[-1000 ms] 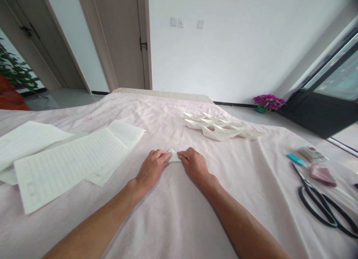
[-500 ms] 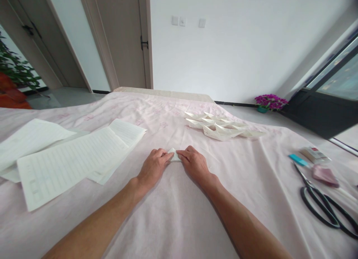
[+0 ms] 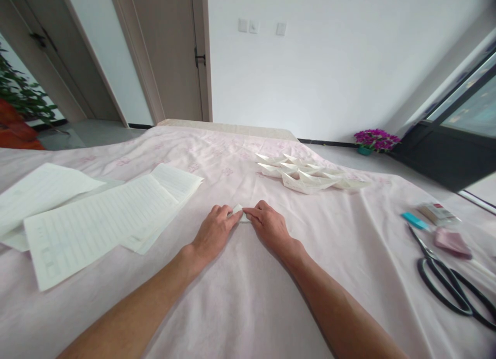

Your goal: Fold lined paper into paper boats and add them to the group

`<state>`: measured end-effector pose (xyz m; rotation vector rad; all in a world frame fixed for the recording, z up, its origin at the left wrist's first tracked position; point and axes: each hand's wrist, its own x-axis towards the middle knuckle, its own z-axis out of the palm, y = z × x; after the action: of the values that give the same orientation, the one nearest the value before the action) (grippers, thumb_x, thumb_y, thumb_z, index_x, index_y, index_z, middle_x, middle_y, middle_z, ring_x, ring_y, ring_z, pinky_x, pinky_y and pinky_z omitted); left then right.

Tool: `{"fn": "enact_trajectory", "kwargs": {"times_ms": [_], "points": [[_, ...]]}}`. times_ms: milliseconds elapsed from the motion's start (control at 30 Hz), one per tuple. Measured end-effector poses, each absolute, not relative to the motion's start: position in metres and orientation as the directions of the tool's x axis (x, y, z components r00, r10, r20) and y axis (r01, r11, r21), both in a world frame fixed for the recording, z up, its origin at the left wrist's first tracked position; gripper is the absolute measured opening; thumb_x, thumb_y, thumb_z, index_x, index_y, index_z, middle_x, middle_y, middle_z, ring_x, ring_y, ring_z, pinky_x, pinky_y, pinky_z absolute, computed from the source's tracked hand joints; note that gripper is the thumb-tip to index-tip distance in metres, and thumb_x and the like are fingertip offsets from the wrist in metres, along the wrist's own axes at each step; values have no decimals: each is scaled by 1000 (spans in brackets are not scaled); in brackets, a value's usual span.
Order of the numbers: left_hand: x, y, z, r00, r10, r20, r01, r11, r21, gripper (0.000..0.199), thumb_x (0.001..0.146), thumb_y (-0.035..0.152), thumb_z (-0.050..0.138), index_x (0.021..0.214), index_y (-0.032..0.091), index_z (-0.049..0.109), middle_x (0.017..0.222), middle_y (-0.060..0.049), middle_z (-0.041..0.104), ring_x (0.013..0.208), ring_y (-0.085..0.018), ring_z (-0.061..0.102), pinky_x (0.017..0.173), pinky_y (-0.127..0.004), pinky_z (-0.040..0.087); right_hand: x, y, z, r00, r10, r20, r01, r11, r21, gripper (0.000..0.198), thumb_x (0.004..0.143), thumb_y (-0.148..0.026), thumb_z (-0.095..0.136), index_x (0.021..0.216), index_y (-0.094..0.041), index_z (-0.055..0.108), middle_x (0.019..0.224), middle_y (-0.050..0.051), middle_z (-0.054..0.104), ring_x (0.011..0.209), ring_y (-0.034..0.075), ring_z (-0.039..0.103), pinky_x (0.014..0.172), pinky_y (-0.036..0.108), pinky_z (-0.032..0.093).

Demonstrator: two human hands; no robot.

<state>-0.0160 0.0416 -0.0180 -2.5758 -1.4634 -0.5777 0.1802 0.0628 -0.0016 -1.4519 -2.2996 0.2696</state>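
A small folded piece of white paper lies on the pink bedsheet, mostly covered by my fingers. My left hand grips its left side, thumb and fingers closed on it. From the right, my right hand presses on the same paper with its fingertips, index finger pointing inward near the left thumb. Beyond my hands to the right sit several folded paper boats grouped close together. Lined paper sheets lie overlapping to the left of my left hand.
Black-handled scissors lie at the right, near a blue strip-like item, a clear-wrapped package and a pink cloth-like item. The sheet has soft wrinkles. Purple flowers stand on the floor beyond.
My right index finger has shifted slightly left over the folded paper, towards my left thumb. Both hands stay on the paper; the view has moved very slightly.
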Motion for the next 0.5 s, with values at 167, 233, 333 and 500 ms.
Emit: {"fn": "enact_trajectory", "kwargs": {"times_ms": [167,233,333,500], "points": [[-12,38,-12,481,796,366,853,-521,12,40,95,13,43,133,23,55,108,-9,59,94,-22,51,87,-36,48,179,62,0,-375,902,214,829,429,-358,32,99,-28,48,125,-36,64,93,1,57,86,12,58,72,22,38],[-12,38,-12,496,787,366,847,-532,-4,39,95,13,42,132,20,55,109,-10,61,94,-22,52,87,-37,48,179,62,-1,-371,903,215,834,426,-350,32,99,-29,49,125,-37,64,93,0,56,85,12,58,72,22,38],[-12,41,-14,517,772,371,834,-552,-12,38,96,13,40,130,16,56,114,-11,62,94,-22,53,87,-37,47,179,63,-2,-372,901,223,834,430,-346,31,98,-30,50,125,-37,64,93,0,56,85,12,58,71,23,38],[-14,43,-14,550,744,380,804,-594,-1,36,97,16,38,128,18,57,130,-8,60,94,-20,54,85,-35,46,180,63,-1,-386,900,200,827,434,-357,31,99,-28,49,125,-36,64,92,0,56,84,11,57,72,22,38]]}}
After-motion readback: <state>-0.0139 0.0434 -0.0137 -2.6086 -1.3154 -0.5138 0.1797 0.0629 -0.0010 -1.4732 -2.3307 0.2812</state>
